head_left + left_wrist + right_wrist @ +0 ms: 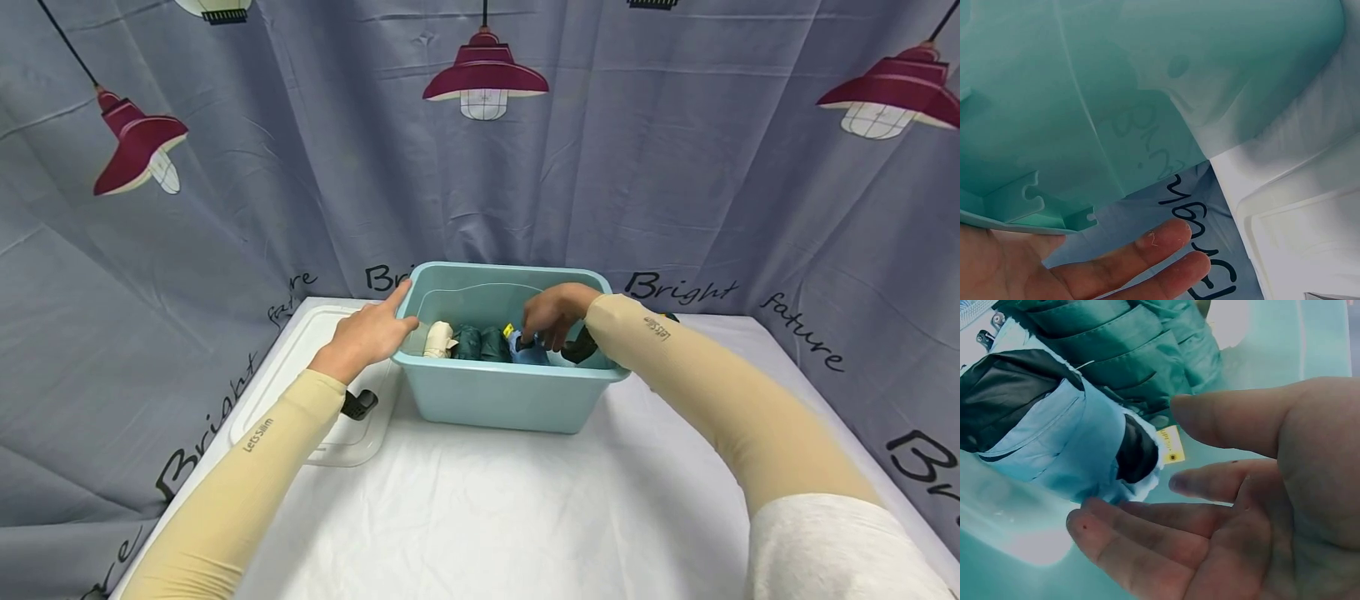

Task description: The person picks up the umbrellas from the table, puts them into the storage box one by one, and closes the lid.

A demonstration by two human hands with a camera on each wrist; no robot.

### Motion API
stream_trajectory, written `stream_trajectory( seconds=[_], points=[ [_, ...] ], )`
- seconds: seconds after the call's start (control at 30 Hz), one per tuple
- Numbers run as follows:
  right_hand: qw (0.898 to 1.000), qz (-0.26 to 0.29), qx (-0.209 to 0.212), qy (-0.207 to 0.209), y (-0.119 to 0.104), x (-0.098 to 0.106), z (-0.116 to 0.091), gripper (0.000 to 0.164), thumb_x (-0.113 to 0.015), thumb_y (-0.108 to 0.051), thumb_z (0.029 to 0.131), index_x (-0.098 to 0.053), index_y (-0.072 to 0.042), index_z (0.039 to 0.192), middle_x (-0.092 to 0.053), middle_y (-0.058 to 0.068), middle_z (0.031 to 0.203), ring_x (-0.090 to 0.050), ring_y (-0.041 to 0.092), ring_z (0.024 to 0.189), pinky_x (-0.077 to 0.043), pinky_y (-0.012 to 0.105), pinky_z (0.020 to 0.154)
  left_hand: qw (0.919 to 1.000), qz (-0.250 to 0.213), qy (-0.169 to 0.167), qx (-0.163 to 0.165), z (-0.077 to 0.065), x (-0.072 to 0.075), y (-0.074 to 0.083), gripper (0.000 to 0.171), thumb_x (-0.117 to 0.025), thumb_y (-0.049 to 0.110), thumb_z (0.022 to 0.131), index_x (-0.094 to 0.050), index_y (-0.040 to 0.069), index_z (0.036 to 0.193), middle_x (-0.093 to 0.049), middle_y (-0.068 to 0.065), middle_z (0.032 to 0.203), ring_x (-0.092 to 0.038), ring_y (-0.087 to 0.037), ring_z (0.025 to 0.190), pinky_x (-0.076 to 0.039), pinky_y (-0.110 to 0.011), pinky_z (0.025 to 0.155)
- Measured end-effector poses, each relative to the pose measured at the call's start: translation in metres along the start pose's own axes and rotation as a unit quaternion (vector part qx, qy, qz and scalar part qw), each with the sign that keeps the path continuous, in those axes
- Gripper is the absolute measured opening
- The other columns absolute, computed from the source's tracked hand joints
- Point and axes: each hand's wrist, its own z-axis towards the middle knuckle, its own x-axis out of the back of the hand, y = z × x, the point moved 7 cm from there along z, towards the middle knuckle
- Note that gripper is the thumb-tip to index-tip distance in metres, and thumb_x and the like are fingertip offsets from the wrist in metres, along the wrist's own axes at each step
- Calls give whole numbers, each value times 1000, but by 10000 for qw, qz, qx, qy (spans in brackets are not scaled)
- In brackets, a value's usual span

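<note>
A teal plastic bin (502, 398) stands on the table with its top uncovered. My left hand (367, 335) rests at its left rim, fingers extended; the left wrist view shows those fingers (1160, 244) straight beside the outer wall. Inside the bin, my right hand (557, 315) is beside a rolled light-blue and black fabric bundle (1054, 440) with a yellow tag (1171, 445). Its fingers are loosely spread, the fingertips right at the bundle's edge. Dark green fabric rolls (482, 343) and a cream roll (438, 340) lie in a row to the left of the blue one.
A translucent white lid (341, 446) lies flat on the table left of the bin, under my left forearm. White cloth (517, 517) covers the table. A grey-blue curtain (622, 167) with printed lamps and lettering hangs close behind the bin and along both sides.
</note>
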Motion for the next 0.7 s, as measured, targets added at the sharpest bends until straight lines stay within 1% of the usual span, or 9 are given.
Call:
stream_trajectory(
  seconds=[0.1,0.17,0.2,0.33,0.53,0.7],
  points=[
    [9999,141,86,-14,-2,0,-5,60,-51,-19,104,-30,4,156,-37,26,157,-52,41,134,-50,49,102,10000,-11,2,0,0,0,0,76,-38,51,97,-1,40,162,-61,-16,137,-62,-33,106,-46,-48,74],
    [9997,177,156,9,-2,1,-9,64,-50,-18,104,-23,4,158,-33,26,159,-49,42,136,-48,50,104,10000,-6,-9,14,0,0,0,76,-38,51,97,-1,41,162,-63,-16,133,-62,-33,103,-46,-47,73],
    [9996,179,204,20,-3,2,-12,65,-50,-18,104,-22,4,158,-32,26,159,-48,42,137,-48,50,104,10000,-5,-15,18,0,0,0,76,-38,51,97,-1,41,162,-63,-16,131,-62,-33,102,-45,-46,73],
    [9990,147,396,143,-3,7,-23,64,-50,-19,104,-23,2,158,-34,25,159,-45,42,140,-45,51,108,10000,-2,-48,18,0,-1,1,76,-38,50,97,-1,40,162,-64,-16,129,-62,-32,102,-45,-45,72],
    [9960,125,716,527,-3,16,-45,59,-51,-22,105,-31,-3,158,-39,21,157,-50,37,136,-46,47,106,10000,12,-28,30,1,0,0,75,-38,51,97,-1,41,162,-60,-16,138,-62,-34,109,-46,-48,75],
    [9927,133,949,732,0,18,-65,58,-52,-22,105,-34,-4,157,-45,22,153,-53,35,134,-44,48,108,10000,0,-62,41,0,-1,-1,75,-37,50,97,0,41,162,-60,-17,139,-62,-34,108,-46,-48,76]
  ],
)
